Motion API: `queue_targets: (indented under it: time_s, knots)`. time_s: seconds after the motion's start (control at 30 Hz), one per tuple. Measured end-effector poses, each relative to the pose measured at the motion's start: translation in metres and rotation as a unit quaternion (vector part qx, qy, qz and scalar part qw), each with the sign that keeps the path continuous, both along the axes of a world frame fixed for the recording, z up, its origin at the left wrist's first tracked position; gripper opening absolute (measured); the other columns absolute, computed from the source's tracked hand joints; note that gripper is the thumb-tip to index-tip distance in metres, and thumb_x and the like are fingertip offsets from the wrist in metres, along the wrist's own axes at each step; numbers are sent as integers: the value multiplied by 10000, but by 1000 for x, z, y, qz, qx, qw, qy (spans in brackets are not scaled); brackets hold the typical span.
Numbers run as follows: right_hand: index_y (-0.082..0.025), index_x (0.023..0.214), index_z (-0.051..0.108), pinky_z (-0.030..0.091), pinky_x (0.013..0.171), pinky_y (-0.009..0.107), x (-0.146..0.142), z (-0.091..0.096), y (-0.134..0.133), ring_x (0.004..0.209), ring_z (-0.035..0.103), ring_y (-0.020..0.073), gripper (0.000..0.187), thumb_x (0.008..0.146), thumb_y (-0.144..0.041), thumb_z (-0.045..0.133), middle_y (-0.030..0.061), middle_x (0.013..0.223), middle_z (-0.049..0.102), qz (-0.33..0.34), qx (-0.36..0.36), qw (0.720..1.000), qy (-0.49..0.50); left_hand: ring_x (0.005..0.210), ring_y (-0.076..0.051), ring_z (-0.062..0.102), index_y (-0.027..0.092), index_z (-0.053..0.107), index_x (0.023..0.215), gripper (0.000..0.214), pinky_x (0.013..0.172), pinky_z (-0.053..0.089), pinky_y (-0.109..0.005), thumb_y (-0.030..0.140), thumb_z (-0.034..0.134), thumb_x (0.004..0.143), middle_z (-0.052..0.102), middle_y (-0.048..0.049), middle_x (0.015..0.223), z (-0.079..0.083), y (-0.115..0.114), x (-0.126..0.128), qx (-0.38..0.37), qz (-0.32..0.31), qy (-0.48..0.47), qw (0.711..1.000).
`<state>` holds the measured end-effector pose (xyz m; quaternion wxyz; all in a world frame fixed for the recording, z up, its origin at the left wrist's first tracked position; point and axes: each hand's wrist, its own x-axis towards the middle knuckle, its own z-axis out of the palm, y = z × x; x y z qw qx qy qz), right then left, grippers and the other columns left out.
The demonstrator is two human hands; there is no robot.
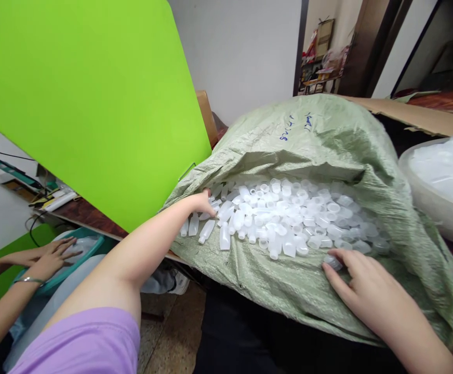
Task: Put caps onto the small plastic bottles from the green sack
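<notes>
A green woven sack (245,275) lies with its mouth toward me, full of small translucent plastic bottles (255,213). My left hand (202,202) reaches into the left side of the mouth among the bottles; its thumb and a finger show apart, and the other fingers are hidden. At the front right of the pile, my right hand (357,272) has its thumb and fingers around one translucent plastic bottle (333,261), mostly covered by the fingertips. Several bottles lie loose on the sack's lower flap beside my left hand.
A bright green board (105,104) leans at the left. A large tub (425,197) heaped with translucent pieces stands at the right. At lower left, another person's hands (47,259) rest over a teal basin (90,254). Cardboard (417,117) lies behind the sack.
</notes>
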<state>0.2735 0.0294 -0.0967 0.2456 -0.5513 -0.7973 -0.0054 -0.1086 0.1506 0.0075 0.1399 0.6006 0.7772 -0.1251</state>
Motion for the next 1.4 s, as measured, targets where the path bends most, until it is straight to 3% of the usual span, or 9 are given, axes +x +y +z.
queue_targets:
  time_s: [0.23, 0.57, 0.87, 1.1, 1.4]
  knots:
    - [-160, 1023, 535, 462, 797, 390, 2, -2, 0, 871, 589, 247, 380, 850, -468, 396, 90, 951, 627, -1, -6, 1000, -2, 1062, -316, 552, 63, 271, 1329, 1024, 776, 464, -295, 394, 700, 461, 516, -216, 1229, -4, -3, 6, 24, 43, 1, 999]
    - [-158, 1013, 542, 465, 791, 385, 0, 1, -1, 865, 591, 246, 374, 849, -462, 397, 89, 927, 630, -2, -3, 1000, 4, 1003, -299, 592, 116, 421, 1200, 790, 756, 466, -298, 414, 679, 515, 586, -180, 1147, -22, -6, 7, 113, 82, 5, 990]
    - [-164, 994, 551, 476, 775, 368, 0, 3, -1, 861, 605, 235, 357, 853, -457, 402, 85, 927, 639, 1, -3, 1000, 10, 1004, -273, 594, 158, 500, 1107, 690, 778, 463, -269, 453, 683, 511, 604, -130, 1116, -30, 4, -4, 161, 51, -11, 986]
    - [-160, 996, 557, 480, 782, 371, 1, 2, 0, 869, 606, 237, 369, 850, -464, 408, 88, 932, 643, -4, -1, 1000, 4, 942, -259, 613, 145, 523, 1102, 671, 749, 479, -265, 358, 708, 494, 622, -123, 1085, -29, 17, -7, 144, 30, -30, 989]
    - [-159, 997, 558, 478, 788, 384, -1, 5, -1, 879, 602, 245, 363, 847, -458, 416, 88, 939, 639, -3, -16, 1000, 8, 1003, -236, 591, 164, 550, 1074, 503, 799, 447, -244, 258, 633, 586, 626, -104, 1105, -42, 10, 1, 189, 3, -47, 981]
